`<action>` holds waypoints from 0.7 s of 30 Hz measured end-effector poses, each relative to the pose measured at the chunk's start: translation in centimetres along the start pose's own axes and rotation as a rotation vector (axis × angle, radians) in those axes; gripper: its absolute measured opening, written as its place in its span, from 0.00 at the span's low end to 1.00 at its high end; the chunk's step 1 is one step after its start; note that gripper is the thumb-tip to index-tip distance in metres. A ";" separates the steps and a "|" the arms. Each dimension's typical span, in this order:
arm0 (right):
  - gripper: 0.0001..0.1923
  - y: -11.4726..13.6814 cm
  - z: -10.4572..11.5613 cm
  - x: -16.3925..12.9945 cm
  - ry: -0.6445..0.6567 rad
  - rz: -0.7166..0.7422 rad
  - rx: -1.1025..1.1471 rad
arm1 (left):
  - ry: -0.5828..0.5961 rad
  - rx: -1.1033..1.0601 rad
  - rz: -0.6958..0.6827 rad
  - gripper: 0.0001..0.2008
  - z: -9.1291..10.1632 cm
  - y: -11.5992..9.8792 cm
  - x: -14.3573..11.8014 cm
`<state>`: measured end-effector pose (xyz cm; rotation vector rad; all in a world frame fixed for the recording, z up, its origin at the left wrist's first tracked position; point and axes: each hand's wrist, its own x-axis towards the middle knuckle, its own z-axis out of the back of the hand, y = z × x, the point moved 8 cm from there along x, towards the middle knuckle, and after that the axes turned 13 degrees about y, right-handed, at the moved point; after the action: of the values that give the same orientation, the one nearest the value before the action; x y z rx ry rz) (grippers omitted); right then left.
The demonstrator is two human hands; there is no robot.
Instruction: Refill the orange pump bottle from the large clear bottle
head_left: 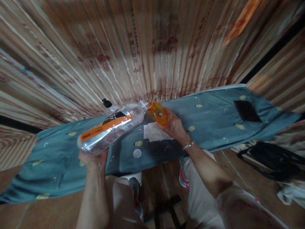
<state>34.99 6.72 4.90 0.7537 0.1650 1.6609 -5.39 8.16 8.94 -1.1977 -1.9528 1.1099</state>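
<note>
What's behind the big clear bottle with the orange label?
A clear container with a black top shows past the big clear bottle, then a pleated curtain. The container's lower part is covered by the bottle.

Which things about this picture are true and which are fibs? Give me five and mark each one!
1. The left hand holds the big clear bottle. True.
2. The right hand holds the orange bottle. True.
3. The two bottles' necks are far apart. False: they are close together.
4. The white disc lies on the blue-green cloth. True.
5. The flat black thing is left of both hands. False: it is to their right.
</note>
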 end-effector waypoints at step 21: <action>0.42 0.2 -0.7 0.3 -0.080 0.060 -0.013 | -0.118 -0.058 0.074 0.21 2.2 1.6 0.5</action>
<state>34.41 7.16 4.63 0.8204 0.0753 1.6840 -6.71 8.27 6.51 -1.2704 -2.0562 1.1933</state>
